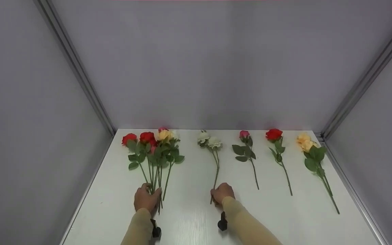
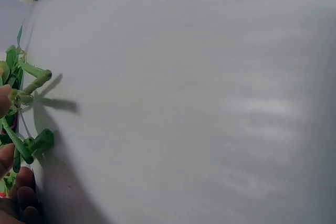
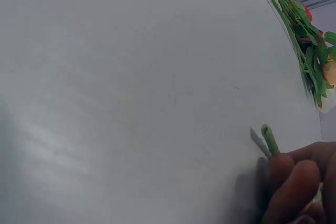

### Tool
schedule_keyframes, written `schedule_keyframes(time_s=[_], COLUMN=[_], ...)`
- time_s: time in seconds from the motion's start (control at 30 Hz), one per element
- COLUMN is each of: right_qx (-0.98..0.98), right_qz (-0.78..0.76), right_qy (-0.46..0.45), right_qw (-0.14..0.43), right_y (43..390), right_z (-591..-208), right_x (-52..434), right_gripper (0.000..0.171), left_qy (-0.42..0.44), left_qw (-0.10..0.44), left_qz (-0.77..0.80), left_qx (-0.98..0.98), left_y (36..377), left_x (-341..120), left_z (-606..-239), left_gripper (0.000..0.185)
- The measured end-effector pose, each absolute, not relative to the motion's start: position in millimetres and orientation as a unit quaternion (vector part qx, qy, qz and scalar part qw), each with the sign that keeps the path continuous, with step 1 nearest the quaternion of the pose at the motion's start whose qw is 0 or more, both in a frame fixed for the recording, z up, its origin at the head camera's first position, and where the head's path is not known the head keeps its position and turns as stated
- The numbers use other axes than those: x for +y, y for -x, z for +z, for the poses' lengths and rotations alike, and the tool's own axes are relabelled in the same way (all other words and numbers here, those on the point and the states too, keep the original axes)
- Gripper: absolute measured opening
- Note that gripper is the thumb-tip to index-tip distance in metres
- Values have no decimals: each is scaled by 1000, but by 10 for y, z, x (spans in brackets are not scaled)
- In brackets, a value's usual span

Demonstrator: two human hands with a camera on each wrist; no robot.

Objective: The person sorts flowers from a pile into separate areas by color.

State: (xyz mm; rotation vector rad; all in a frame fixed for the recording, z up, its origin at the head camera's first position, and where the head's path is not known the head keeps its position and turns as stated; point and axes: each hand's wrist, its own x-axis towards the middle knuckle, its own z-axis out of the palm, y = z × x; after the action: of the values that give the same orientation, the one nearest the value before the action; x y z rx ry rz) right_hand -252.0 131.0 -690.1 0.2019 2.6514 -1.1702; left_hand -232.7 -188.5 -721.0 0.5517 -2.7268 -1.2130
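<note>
On the left of the table, my left hand point(image 1: 147, 198) grips the stems of a mixed bunch of roses point(image 1: 155, 149), red, yellow, pink and white with green leaves. In the left wrist view the cut stem ends point(image 2: 39, 80) stick out past the fingers. Near the middle lies a white flower stem point(image 1: 214, 142) with two blooms; my right hand point(image 1: 222, 192) pinches it close to its lower end. The green tip point(image 3: 270, 139) of that stem shows beyond the thumb in the right wrist view. Most of both hands is outside the wrist views.
To the right lie a pink rose point(image 1: 244, 134), a red rose point(image 1: 274, 134) and a yellow rose stem point(image 1: 305, 143), side by side. They rest on a white table point(image 1: 189, 221) with grey panels point(image 1: 196, 68) at its back and sides.
</note>
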Motion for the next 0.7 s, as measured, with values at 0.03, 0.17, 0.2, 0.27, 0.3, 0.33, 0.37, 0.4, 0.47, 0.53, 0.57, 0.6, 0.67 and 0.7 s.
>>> schedule_keyframes(time_s=[0.03, 0.17, 0.2, 0.27, 0.3, 0.33, 0.37, 0.4, 0.47, 0.53, 0.57, 0.6, 0.67, 0.7], right_qx=[906, 909, 911, 916, 917, 918, 921, 922, 924, 926, 926, 925, 924, 924], right_qz=[-400, -397, -394, -384, -380, -377, -372, -368, -365, -361, -361, -363, -368, -370], right_qy=[-74, -68, -62, -48, -42, -36, -29, -26, -18, -12, -10, -10, -4, -2], right_qw=[116, 107, 107, 110, 112, 114, 114, 115, 115, 112, 111, 110, 102, 98], right_y=[2525, 2545, 2547, 2546, 2541, 2536, 2531, 2527, 2515, 2506, 2504, 2502, 2507, 2511], right_z=[-6907, -6933, -6936, -6939, -6935, -6931, -6932, -6934, -6936, -6962, -6983, -7005, -7048, -7070], right_x=[1297, 1271, 1268, 1265, 1262, 1260, 1259, 1256, 1264, 1274, 1280, 1286, 1297, 1300], right_gripper=[29, 30, 30, 31, 30, 30, 28, 27, 24, 23, 22, 21, 20, 20], left_qy=[-181, -178, -176, -174, -173, -172, -173, -174, -175, -174, -173, -172, -170, -170], left_qw=[55, 57, 59, 60, 61, 61, 62, 62, 62, 60, 60, 60, 60, 60], left_qz=[-403, -409, -410, -409, -410, -410, -409, -408, -409, -411, -411, -413, -415, -416], left_qx=[-895, -893, -893, -894, -894, -894, -894, -894, -894, -893, -893, -892, -892, -891], left_y=[2329, 2333, 2331, 2331, 2329, 2326, 2323, 2322, 2323, 2323, 2324, 2322, 2325, 2325], left_x=[-1882, -1863, -1861, -1863, -1866, -1871, -1877, -1886, -1887, -1885, -1886, -1885, -1890, -1891], left_z=[-7214, -7231, -7234, -7242, -7245, -7247, -7247, -7246, -7241, -7233, -7232, -7230, -7232, -7229], left_gripper=[55, 54, 54, 53, 52, 52, 51, 51, 50, 50, 50, 50, 50, 50])
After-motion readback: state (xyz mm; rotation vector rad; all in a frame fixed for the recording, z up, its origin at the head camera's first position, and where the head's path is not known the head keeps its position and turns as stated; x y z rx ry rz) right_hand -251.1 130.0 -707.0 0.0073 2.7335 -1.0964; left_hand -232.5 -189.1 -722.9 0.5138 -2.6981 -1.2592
